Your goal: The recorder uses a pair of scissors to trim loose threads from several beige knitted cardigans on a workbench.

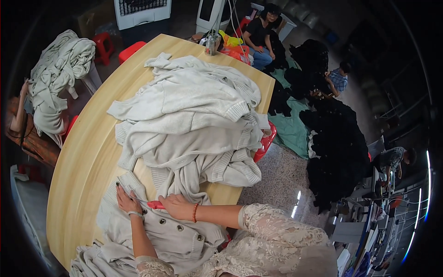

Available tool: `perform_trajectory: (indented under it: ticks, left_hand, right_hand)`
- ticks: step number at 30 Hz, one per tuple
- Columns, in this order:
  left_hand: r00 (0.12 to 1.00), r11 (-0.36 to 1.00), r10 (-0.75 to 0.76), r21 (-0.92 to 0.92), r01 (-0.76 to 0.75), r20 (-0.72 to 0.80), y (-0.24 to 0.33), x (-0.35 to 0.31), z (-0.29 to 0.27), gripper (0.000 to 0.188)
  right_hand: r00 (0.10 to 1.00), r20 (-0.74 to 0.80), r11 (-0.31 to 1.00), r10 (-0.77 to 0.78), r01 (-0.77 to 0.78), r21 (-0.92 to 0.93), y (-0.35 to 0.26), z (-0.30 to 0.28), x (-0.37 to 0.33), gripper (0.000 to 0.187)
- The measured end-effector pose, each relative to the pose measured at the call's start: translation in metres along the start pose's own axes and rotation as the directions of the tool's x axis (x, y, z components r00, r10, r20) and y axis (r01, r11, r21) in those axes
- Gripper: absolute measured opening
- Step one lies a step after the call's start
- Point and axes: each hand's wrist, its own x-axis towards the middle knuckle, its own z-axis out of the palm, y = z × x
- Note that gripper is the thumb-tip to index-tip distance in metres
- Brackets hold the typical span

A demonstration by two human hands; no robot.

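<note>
A cream knitted cardigan (177, 242) with dark buttons (162, 221) lies spread before me at the near table edge. My left hand (126, 202) is on its ribbed front band, fingers drawn together on the knit beside a dark button (117, 183) at the fingertips. My right hand (177, 207) is closed round the red handle of a slim tool (155, 204). Its thin metal shaft points left, toward my left hand. The tool's tip is hidden there, so its exact kind cannot be made out.
A tall heap of cream knitwear (189, 120) covers the middle of the wooden table (76, 184). More knitwear (60, 78) hangs over a support at left, beside a person's arm. Black garments (334, 152) lie in piles on the right floor, where people sit. Red stools (265, 143) stand around.
</note>
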Motion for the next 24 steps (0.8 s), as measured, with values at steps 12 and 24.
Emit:
perform_trajectory:
  ticks: [12, 24]
  left_hand:
    - [0.998, 0.999, 0.031, -0.006, -0.031, -0.052, -0.003, -0.002, 0.008, 0.054]
    - [0.996, 0.998, 0.058, -0.015, -0.059, -0.071, -0.007, 0.002, 0.011, 0.047]
  right_hand:
    - [0.999, -0.03, 0.992, 0.027, -0.023, 0.122, -0.017, -0.002, 0.049, 0.02]
    - [0.975, 0.203, 0.981, 0.087, -0.12, 0.153, 0.009, -0.022, -0.006, 0.023]
